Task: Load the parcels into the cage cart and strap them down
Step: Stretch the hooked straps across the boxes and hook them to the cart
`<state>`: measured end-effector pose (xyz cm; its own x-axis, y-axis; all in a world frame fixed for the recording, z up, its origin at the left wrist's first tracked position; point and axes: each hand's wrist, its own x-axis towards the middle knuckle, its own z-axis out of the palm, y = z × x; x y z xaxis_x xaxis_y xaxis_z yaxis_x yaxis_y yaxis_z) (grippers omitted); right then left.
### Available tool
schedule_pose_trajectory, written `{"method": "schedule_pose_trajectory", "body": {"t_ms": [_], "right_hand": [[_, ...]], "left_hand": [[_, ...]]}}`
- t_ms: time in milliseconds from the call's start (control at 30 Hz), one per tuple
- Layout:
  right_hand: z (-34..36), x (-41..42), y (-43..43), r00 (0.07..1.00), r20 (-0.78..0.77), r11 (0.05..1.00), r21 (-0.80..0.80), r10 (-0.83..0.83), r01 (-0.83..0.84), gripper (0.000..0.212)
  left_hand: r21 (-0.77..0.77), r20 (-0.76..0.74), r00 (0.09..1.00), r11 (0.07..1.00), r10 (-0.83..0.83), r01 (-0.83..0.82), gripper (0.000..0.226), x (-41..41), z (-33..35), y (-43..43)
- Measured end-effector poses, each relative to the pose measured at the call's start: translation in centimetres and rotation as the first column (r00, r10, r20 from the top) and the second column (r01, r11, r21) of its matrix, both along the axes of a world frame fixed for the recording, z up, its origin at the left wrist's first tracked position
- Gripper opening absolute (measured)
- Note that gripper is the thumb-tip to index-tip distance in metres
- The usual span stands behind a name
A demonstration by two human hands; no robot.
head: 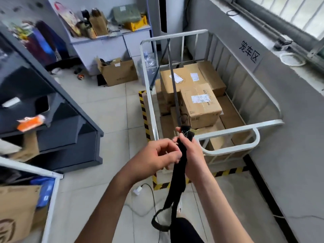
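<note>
A white metal cage cart (242, 127) stands by the grey wall, with several cardboard parcels (199, 102) stacked inside. A black strap (173, 81) runs taut from the cart's far rail over the parcels to my hands at the near rail. My right hand (191, 151) grips the strap just in front of the near rail. My left hand (161, 155) pinches the same strap beside it. The strap's loose tail (172, 193) hangs down below my hands and ends in a loop near my knee.
Dark shelving (57, 123) with an orange packet stands on the left. An open cardboard box (119, 71) sits on the tiled floor behind the cart. Yellow-black floor tape (145, 118) marks the cart bay. A white cable (150, 192) lies on the floor under my arms.
</note>
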<state>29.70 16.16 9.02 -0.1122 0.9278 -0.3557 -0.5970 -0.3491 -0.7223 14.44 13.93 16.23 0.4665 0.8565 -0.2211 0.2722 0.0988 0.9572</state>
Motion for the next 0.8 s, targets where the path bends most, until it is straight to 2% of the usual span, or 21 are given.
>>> {"method": "schedule_pose_trajectory", "body": {"t_ms": [67, 167, 233, 267, 367, 467, 567, 667, 733, 800], "right_hand": [[0.1, -2.0, 1.6, 0.997, 0.049, 0.998, 0.008, 0.057, -0.058, 0.021], [0.3, -4.7, 4.8, 0.982, 0.141, 0.991, 0.025, 0.123, -0.128, 0.01], [0.3, -6.6, 7.3, 0.978, 0.152, 0.988, 0.026, 0.145, -0.151, 0.008], [0.3, -7.6, 8.6, 0.977, 0.139, 0.986, 0.021, 0.161, -0.165, 0.007], [0.7, -10.6, 12.1, 0.959, 0.074, 0.96, 0.036, 0.273, -0.276, 0.013], [1.3, -13.9, 15.6, 0.928, 0.069, 0.927, 0.056, 0.366, -0.37, 0.017], [1.9, -16.6, 18.6, 0.912, 0.075, 0.908, 0.086, 0.404, -0.41, 0.019], [2.2, -18.9, 21.6, 0.889, 0.072, 0.887, 0.067, 0.453, -0.457, 0.035], [2.2, -20.3, 23.8, 0.897, 0.019, 0.896, 0.043, 0.442, -0.442, 0.048], [2.1, -21.6, 25.9, 0.928, 0.025, 0.928, 0.014, 0.372, -0.373, 0.056]], "left_hand": [[0.012, -0.057, 0.99, 0.992, 0.129, -0.129, 0.024, -1.0, -1.3, 2.7], [-0.043, -0.199, 0.943, 0.959, 0.266, -0.28, 0.06, -2.9, -3.2, 7.2], [0.003, -0.326, 0.885, 0.937, 0.332, -0.351, 0.081, -4.6, -3.9, 10.4], [0.005, -0.351, 0.87, 0.93, 0.347, -0.369, 0.083, -5.5, -4.1, 12.1], [-0.081, -0.257, 0.895, 0.915, 0.364, -0.396, 0.068, -7.6, -3.5, 15.9], [-0.043, -0.211, 0.877, 0.892, 0.432, -0.45, 0.052, -10.5, -2.5, 18.8], [-0.065, -0.086, 0.859, 0.858, 0.504, -0.51, 0.052, -13.6, -1.9, 20.9], [-0.109, -0.025, 0.827, 0.821, 0.562, -0.561, 0.044, -16.0, -1.5, 23.3], [-0.158, 0.022, 0.822, 0.814, 0.569, -0.559, 0.036, -17.5, -1.4, 25.2], [-0.169, 0.044, 0.856, 0.848, 0.516, -0.502, 0.033, -18.7, -1.5, 27.3]]}}
